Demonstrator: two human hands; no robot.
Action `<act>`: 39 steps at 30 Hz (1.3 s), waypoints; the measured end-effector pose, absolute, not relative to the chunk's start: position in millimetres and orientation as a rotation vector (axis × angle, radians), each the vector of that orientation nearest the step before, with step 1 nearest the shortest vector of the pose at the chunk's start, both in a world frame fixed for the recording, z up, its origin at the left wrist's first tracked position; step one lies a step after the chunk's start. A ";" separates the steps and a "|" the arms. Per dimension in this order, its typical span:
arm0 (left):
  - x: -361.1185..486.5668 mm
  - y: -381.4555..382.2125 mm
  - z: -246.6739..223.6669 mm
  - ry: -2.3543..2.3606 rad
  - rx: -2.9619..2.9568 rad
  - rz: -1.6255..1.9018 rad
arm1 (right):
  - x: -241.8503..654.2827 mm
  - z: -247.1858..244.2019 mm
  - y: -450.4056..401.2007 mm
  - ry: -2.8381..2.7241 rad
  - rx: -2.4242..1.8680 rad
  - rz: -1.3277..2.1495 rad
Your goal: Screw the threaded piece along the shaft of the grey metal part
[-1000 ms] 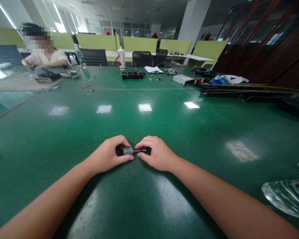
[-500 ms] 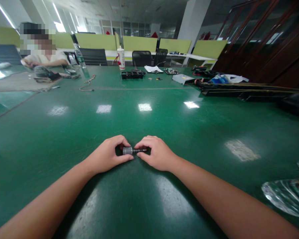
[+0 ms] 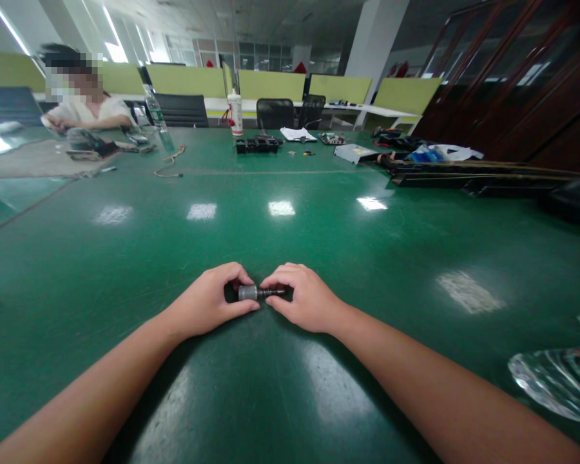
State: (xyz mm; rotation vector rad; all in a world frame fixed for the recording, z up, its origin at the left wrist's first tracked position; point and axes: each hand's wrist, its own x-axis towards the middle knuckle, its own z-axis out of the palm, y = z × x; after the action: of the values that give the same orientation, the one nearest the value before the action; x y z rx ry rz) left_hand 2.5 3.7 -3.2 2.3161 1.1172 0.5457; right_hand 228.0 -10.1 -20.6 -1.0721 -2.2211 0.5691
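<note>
A small grey metal cylinder with a thin dark ridged shaft (image 3: 248,293) lies sideways between my hands, just at the green tabletop. My left hand (image 3: 212,299) curves around the cylinder end, thumb in front and fingers behind. On the shaft end, my right hand (image 3: 305,298) is closed in a pinch, with thumb and fingertips around the dark ridged part. The fingertips of both hands come close to each other near the middle of the part. The far tip of the shaft is partly shaded by my right hand.
Clear plastic packaging (image 3: 555,383) lies at the right. Along the far side are a black device (image 3: 258,145), a white bottle (image 3: 234,113), a cord (image 3: 169,164), a silver box (image 3: 355,153) and long black bars (image 3: 464,175). Another person (image 3: 91,109) sits at the far left.
The seated person's head has shifted slightly to the right. My hands and the part between them look the same.
</note>
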 end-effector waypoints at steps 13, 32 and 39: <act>5.0 2.9 -2.4 1.121 2.362 0.555 | 227.7 -20.3 -9.8 -2.235 -1.072 0.570; 6.6 2.4 0.9 1.115 2.345 0.546 | 228.2 -20.0 -10.4 -2.193 -1.098 0.586; 6.3 2.4 0.9 1.120 2.353 0.540 | 227.8 -18.7 -11.1 -2.199 -1.143 0.566</act>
State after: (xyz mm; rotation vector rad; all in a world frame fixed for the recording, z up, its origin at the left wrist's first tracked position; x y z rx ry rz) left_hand 6.3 2.4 0.9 2.3527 1.1198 0.5402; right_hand 227.8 -11.1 -18.7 -1.1427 -2.1987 0.5664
